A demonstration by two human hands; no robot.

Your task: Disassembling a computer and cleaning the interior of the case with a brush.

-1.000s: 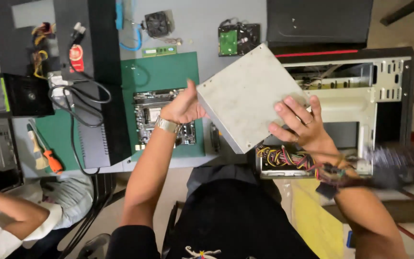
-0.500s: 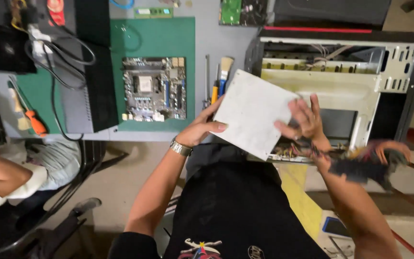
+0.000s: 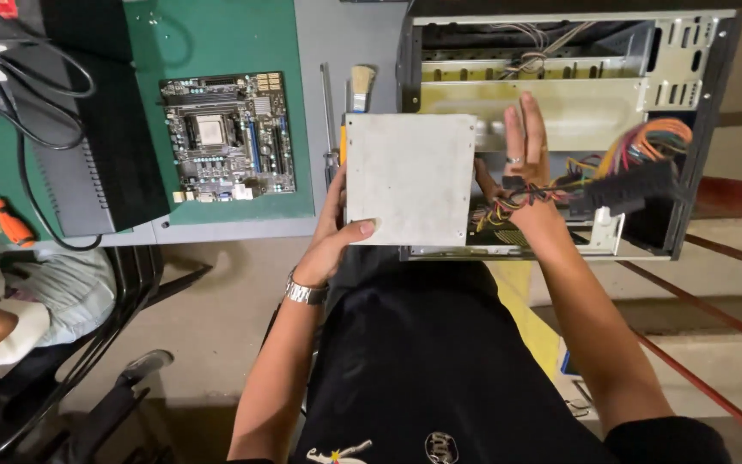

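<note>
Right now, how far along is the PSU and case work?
Done: the motherboard lies out on the green mat, and the computer case is open and looks mostly bare inside.
In hand: the grey power supply is held at the case opening, gripped by the left hand, the right hand flat beside it among its coloured cables.
Left: the supply is neither seated in the case nor set down on the bench.

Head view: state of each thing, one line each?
Power supply: lifted, flat face up, at the case's front edge.
Left hand: grips the supply's left edge.
Right hand: fingers straight, by the supply's right side.
Cables: loose bundle draped over the right wrist.
Case: on its side, open.
Motherboard: flat on green mat.
Brush: lying on the table.
</note>
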